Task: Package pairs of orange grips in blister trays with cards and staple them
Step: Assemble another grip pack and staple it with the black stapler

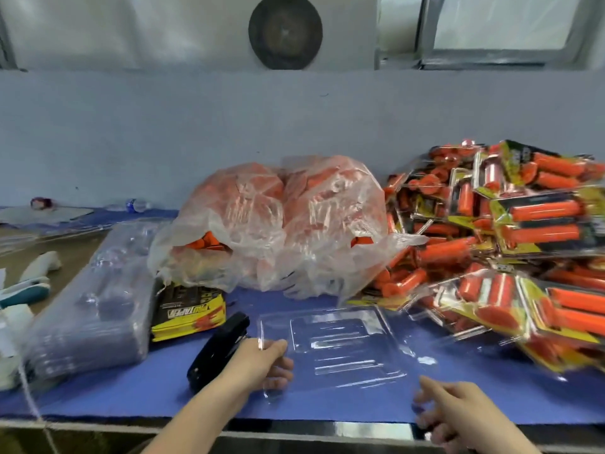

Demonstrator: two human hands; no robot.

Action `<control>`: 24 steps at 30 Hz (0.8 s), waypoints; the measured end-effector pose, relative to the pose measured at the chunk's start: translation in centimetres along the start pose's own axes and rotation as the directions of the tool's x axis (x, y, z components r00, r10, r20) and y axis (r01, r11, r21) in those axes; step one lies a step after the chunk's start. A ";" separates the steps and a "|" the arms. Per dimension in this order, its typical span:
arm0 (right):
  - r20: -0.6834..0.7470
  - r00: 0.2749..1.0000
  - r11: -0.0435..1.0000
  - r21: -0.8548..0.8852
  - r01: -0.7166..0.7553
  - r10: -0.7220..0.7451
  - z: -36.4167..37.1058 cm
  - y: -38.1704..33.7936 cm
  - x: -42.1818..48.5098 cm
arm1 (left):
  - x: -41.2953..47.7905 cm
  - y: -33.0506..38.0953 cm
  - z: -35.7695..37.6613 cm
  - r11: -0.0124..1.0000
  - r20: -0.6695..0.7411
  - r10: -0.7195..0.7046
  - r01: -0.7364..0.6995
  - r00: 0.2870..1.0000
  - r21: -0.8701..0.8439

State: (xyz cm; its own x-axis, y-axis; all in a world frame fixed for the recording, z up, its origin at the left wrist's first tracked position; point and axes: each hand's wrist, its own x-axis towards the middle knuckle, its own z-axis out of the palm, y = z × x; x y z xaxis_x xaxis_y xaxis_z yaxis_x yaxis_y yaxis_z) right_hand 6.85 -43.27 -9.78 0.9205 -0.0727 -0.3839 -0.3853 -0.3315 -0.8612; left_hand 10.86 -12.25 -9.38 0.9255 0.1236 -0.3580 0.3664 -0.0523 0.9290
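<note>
A clear, empty blister tray (pixel 337 345) lies open on the blue mat (pixel 163 388) in front of me. My left hand (pixel 262 365) pinches its left edge, thumb on top and fingers underneath. My right hand (pixel 458 411) grips the tray's near right corner with curled fingers. Loose orange grips fill a clear plastic bag (pixel 281 224) behind the tray. A stack of yellow and black cards (pixel 188 311) sits left of the tray, and a black stapler (pixel 217 350) lies just beside my left hand.
A heap of finished packages (pixel 510 250) with orange grips covers the right side of the bench. A tall pile of empty clear trays (pixel 95 303) stands on the left. A water bottle (pixel 134 204) lies by the back wall. The bench's metal edge (pixel 360 430) runs below my hands.
</note>
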 end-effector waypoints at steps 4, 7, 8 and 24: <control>-0.058 0.964 0.935 -0.266 0.237 -0.261 1.2 -2.1 -0.8 | -0.4 0.6 -0.6 0.980 -0.117 0.059 -0.035 0.991 0.197; -0.081 0.888 0.864 -0.288 0.413 -0.452 3.0 -3.8 -0.8 | -1.6 1.8 -2.9 0.593 -0.146 0.381 -0.120 0.913 0.797; -0.090 0.854 0.830 -0.308 0.465 -0.512 3.7 -4.2 -0.6 | -2.0 2.6 -3.8 0.516 -0.122 0.459 -0.153 0.880 0.843; 0.008 0.528 0.418 -0.601 0.681 -0.849 11.1 -7.3 6.4 | 10.2 4.4 -15.7 0.047 0.165 0.261 -0.183 0.951 0.982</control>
State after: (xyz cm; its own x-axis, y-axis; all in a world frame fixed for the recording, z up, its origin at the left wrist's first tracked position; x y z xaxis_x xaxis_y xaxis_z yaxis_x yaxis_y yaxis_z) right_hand 14.83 -30.84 -9.68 0.8130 0.2503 0.5256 0.5045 -0.7535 -0.4215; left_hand 20.44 4.36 -7.43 0.9917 -0.0596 -0.1135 -0.0580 -0.9982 0.0174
